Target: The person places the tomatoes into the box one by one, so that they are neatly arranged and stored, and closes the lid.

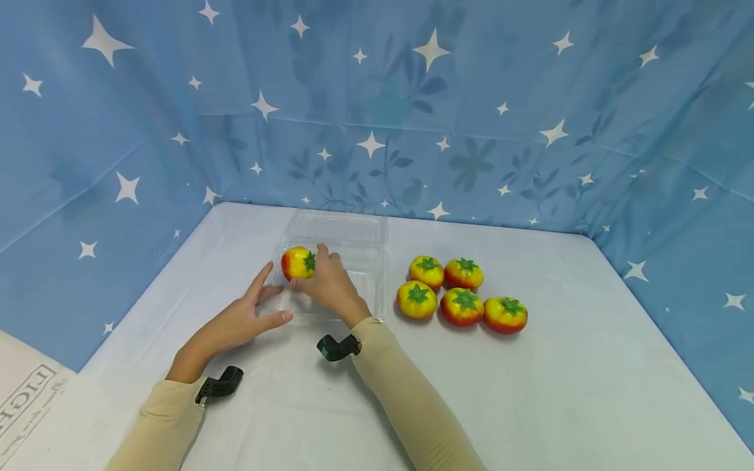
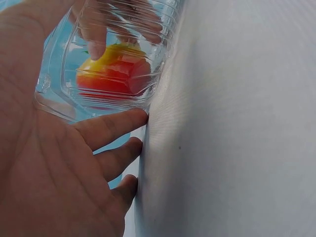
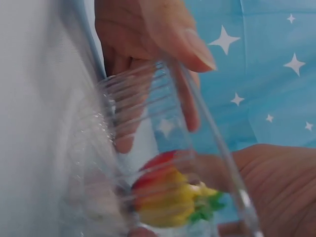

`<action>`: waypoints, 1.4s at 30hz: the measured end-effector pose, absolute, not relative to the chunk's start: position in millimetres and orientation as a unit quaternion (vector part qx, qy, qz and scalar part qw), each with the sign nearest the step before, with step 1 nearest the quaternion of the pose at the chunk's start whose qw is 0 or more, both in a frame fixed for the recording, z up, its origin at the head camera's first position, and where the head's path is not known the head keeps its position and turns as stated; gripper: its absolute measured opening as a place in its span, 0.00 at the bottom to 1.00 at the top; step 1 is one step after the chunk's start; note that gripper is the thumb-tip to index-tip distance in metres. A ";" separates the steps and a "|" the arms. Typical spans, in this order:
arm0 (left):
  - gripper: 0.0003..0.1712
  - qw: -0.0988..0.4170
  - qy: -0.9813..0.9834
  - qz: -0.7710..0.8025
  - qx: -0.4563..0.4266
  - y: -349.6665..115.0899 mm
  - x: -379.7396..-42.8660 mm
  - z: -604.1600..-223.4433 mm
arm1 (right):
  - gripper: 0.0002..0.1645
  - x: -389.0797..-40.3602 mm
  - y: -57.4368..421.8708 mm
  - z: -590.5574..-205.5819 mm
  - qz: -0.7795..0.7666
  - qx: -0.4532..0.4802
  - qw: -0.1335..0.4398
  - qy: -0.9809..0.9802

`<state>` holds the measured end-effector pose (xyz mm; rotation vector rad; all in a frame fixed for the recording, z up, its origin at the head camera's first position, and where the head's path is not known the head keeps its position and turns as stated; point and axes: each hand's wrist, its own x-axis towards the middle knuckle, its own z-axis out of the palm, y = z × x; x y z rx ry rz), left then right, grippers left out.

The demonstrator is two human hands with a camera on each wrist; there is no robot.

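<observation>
A right hand (image 1: 331, 282) partly hides a red-and-yellow fruit (image 1: 295, 263) toward the far left corner of the table (image 1: 577, 392); by its left edge, a printed panel (image 1: 16, 363) runs out of sight, its fine script (image 1: 31, 418) illegible. Both sleeves (image 1: 412, 392) are cut off.

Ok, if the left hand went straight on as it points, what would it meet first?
Probably the left side of the clear, ribbed, rectangular plastic container; the round red-and-yellow fruit inside lies beyond. Transparent plastic makes depth unclear, so the left hand may be touching it.
</observation>
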<state>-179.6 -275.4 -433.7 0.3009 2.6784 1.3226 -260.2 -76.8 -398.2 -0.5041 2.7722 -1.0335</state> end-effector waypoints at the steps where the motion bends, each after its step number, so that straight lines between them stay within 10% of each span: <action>1: 0.66 0.071 0.889 0.440 0.100 -275.0 -179.2 -433.8 | 0.55 -260.5 -74.7 -397.6 -0.343 -0.168 0.074 0.921; 42: 0.67 0.091 0.889 0.437 0.099 -276.8 -179.9 -428.5 | 0.62 -231.6 135.3 -350.5 -0.246 -0.280 -0.017 0.928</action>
